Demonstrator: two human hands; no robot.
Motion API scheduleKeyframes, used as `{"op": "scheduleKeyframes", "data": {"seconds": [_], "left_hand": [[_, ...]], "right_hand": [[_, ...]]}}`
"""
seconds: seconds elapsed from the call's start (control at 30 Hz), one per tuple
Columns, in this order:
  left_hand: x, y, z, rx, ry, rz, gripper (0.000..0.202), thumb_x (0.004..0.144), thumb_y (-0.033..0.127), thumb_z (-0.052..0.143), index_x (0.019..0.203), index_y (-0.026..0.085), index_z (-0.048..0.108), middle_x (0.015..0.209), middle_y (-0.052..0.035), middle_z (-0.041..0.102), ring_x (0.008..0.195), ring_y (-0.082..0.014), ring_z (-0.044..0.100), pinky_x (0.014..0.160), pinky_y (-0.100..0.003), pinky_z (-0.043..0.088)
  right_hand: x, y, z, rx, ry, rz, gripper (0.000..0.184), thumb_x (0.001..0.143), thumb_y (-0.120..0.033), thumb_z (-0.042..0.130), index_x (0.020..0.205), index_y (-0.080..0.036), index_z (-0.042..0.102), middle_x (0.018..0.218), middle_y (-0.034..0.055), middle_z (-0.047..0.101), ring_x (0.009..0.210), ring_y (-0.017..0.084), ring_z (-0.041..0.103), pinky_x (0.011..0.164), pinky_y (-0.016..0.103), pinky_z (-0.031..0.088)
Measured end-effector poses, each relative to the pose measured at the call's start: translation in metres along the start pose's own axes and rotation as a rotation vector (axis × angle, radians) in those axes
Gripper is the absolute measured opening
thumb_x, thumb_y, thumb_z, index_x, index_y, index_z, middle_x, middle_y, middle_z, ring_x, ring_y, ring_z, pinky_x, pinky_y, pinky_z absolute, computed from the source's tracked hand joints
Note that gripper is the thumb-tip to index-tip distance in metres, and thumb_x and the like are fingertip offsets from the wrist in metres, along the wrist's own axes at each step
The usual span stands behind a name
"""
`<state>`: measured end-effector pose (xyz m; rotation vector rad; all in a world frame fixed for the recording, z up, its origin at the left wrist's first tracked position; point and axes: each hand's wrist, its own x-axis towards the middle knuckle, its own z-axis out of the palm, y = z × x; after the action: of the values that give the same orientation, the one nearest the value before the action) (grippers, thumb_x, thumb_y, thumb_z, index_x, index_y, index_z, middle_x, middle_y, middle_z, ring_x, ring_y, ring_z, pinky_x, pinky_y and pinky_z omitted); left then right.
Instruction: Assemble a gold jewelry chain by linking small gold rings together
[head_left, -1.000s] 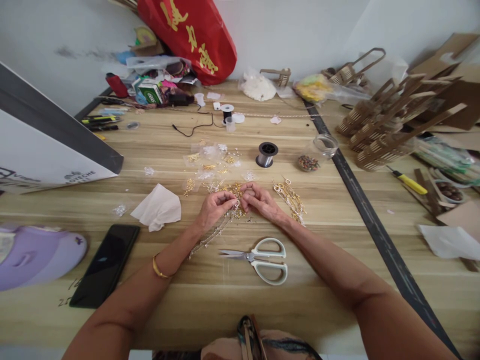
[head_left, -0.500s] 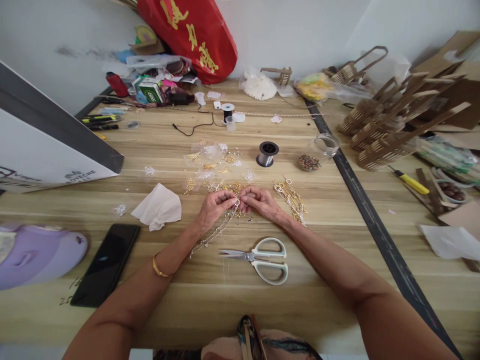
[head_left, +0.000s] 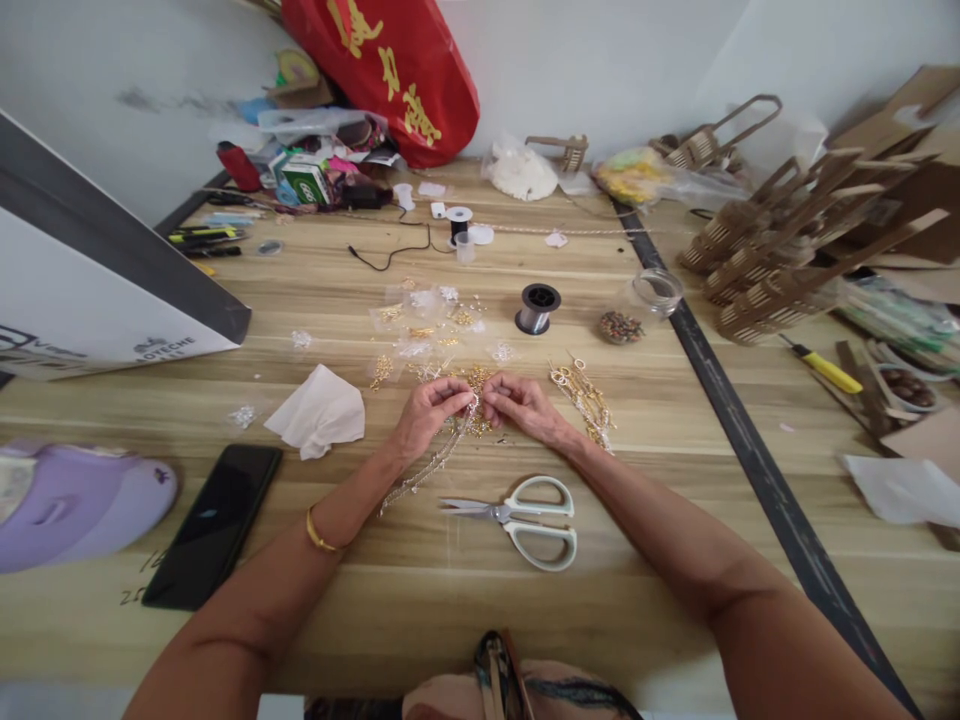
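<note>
Over a pile of small gold and silver beads (head_left: 480,424), my left hand (head_left: 429,416) pinches the end of a thin silvery beaded chain (head_left: 424,474). The rest of this chain trails down onto the table, toward the lower left. My right hand (head_left: 526,410) is closed in a pinch just beside the left fingertips; whatever lies between its fingers is too small to make out. Below the hands lie scissors (head_left: 499,513) with pale handles, their blades pointing left. Several gold and silver chains (head_left: 587,402) rest to the right of my right hand.
Behind the hands are small bags of findings (head_left: 420,318), a wire spool (head_left: 535,308) and a tipped jar of dark beads (head_left: 621,326). A tissue (head_left: 319,412) and a phone (head_left: 214,525) lie left. Small woven baskets (head_left: 757,265) and a yellow-handled tool (head_left: 827,369) stand at the right.
My right fingertips have drawn slightly away from the left ones, leaving a small gap. The left hand keeps its pinch on the chain, and the view has shifted a little.
</note>
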<state>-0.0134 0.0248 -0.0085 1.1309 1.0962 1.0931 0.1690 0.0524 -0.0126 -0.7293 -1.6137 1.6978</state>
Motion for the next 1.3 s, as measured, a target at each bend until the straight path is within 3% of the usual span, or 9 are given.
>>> {"op": "scheduleKeyframes", "data": {"seconds": [1.3], "left_hand": [[-0.0021,0.0035,0.0036,0.015,-0.048,0.011,0.021,0.067,0.028,0.073,0.079,0.013,0.065,0.071,-0.0017,0.066,0.064,-0.0121,0.059,0.064,-0.025,0.045]], "right_hand": [[-0.0016,-0.0022,0.0003,0.001,-0.049,0.019,0.027,0.085,-0.041,0.058,0.088,-0.015,0.056,0.070,-0.0001,0.058,0.060,0.009,0.053,0.056,0.022,0.044]]}}
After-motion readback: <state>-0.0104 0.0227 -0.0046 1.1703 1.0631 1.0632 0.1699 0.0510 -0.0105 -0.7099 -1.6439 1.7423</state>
